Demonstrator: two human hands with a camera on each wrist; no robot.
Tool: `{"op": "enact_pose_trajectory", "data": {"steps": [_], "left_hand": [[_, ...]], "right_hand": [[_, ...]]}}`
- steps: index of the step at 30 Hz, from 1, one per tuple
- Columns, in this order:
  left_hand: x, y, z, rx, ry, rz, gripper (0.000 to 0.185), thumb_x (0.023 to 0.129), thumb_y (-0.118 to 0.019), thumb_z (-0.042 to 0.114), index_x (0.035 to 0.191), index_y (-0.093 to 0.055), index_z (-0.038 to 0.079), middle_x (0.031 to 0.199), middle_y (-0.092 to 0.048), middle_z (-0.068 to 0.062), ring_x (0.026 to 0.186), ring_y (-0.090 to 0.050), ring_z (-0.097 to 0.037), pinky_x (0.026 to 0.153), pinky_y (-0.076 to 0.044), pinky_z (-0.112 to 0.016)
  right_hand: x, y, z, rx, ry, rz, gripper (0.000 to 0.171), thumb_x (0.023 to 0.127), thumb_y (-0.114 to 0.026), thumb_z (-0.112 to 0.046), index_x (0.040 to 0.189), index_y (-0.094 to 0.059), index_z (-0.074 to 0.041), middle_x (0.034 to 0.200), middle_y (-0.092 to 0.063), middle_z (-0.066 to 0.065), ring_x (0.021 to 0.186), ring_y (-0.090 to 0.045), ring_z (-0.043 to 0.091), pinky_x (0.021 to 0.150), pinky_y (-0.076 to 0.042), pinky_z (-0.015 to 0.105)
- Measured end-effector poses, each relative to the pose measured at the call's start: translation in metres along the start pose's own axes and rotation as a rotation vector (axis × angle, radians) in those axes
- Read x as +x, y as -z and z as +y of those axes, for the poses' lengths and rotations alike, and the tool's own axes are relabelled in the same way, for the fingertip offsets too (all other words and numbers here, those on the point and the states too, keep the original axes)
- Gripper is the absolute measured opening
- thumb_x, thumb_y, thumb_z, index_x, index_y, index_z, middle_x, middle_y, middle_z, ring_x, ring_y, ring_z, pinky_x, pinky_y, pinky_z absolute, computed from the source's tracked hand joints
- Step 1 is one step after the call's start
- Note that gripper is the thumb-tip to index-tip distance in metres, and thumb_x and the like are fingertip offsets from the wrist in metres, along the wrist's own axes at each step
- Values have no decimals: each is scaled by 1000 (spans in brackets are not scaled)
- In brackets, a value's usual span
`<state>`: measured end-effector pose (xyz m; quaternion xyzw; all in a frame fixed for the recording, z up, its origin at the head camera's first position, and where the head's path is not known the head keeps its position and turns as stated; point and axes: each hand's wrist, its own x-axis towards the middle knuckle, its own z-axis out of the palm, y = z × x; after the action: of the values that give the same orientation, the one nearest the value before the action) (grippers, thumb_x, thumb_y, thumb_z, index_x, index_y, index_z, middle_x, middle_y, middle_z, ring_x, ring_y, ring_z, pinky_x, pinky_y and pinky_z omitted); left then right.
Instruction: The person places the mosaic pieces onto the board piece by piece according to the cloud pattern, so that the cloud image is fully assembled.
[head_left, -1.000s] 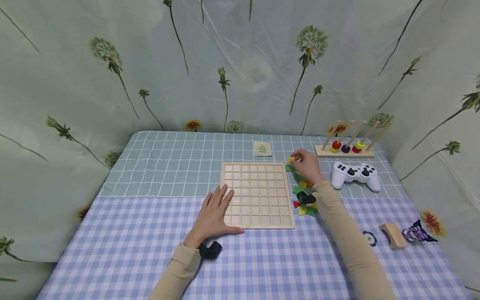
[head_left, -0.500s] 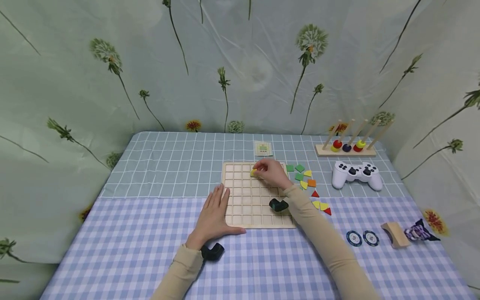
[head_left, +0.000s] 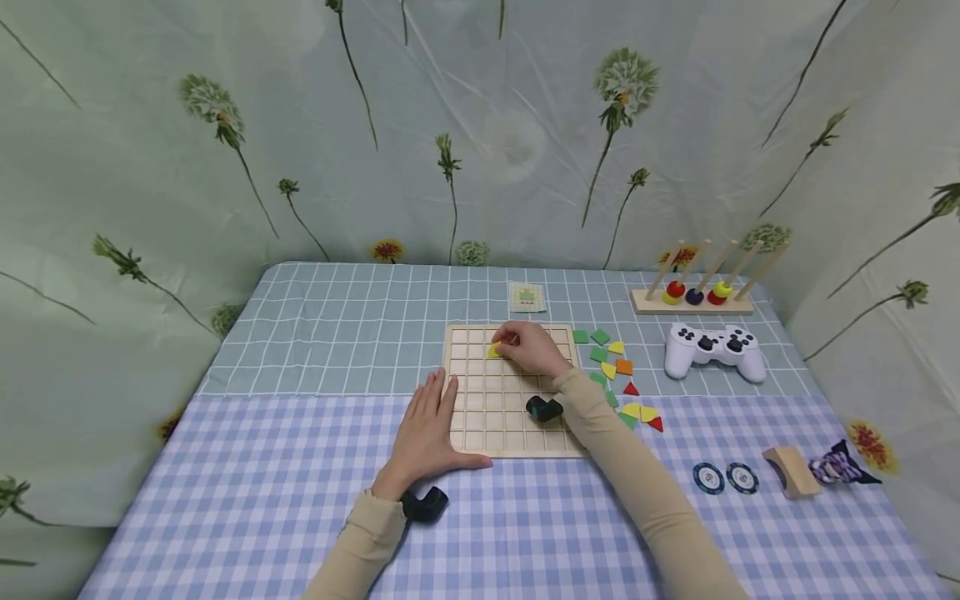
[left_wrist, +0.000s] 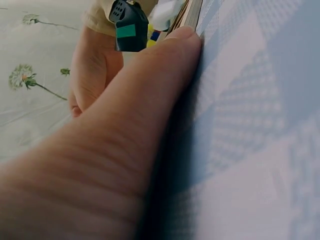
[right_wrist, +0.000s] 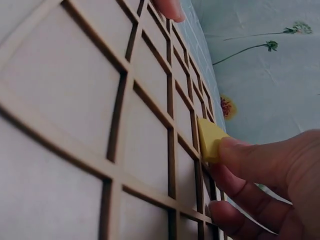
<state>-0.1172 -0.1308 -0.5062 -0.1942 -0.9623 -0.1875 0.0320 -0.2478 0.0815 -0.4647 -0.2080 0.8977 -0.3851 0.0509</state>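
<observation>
A pale wooden grid board point(head_left: 487, 408) with square cells lies mid-table. My right hand point(head_left: 531, 348) is over its far rows and pinches a yellow quarter-round tile point(head_left: 494, 351) between thumb and fingers. The right wrist view shows that yellow tile point(right_wrist: 210, 140) right at a cell's divider. My left hand point(head_left: 423, 429) rests at the board's left front corner with fingers spread, thumb along the near edge. In the left wrist view the left thumb point(left_wrist: 145, 85) fills much of the picture beside the board's edge.
Right of the board lie loose green tiles point(head_left: 598, 353), yellow tiles, red triangles point(head_left: 631, 388) and an orange square point(head_left: 624, 367). Behind it lies a small pattern card point(head_left: 527, 297). Further right are a bead stand point(head_left: 692, 305), a white game controller point(head_left: 714, 350), two chips point(head_left: 708, 477) and an arched wooden block point(head_left: 792, 472).
My right hand has carried the yellow tile from the loose pieces on the right leftward over the board's far rows. My left hand has stayed at the board's corner.
</observation>
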Motion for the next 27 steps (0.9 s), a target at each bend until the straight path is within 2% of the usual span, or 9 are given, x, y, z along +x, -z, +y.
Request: {"op": "enact_pose_trajectory", "data": {"steps": [13, 19, 23, 27], "left_hand": [[0, 1, 1, -3, 13, -14, 132, 58, -64, 81, 151, -14, 2, 156, -6, -19, 143, -1, -30, 114, -4, -40], [0, 1, 2, 5, 23, -25, 133, 58, -63, 82, 151, -13, 2, 156, -6, -19, 143, 1, -29, 114, -3, -40], [0, 3, 3, 8, 26, -29, 132, 59, -64, 81, 151, -14, 1, 156, -6, -19, 143, 0, -30, 114, -4, -41], [0, 3, 3, 8, 27, -29, 132, 59, -64, 81, 151, -13, 1, 156, -6, -19, 143, 0, -30, 114, -4, -41]], "right_hand": [[0, -3, 1, -59, -14, -23, 8, 88, -68, -9, 94, -72, -7, 79, -60, 1, 74, -54, 16, 69, -46, 33], [-3, -1, 6, -4, -12, -25, 11, 88, -68, -9, 98, -72, -8, 82, -62, 0, 75, -55, 16, 70, -46, 33], [-12, 9, 11, 36, 4, -28, 13, 89, -68, -13, 101, -72, -9, 86, -63, 0, 76, -56, 16, 70, -47, 32], [-31, 30, 16, 56, -5, -16, 18, 91, -66, -16, 104, -71, -7, 91, -64, 2, 79, -56, 18, 71, -47, 33]]}}
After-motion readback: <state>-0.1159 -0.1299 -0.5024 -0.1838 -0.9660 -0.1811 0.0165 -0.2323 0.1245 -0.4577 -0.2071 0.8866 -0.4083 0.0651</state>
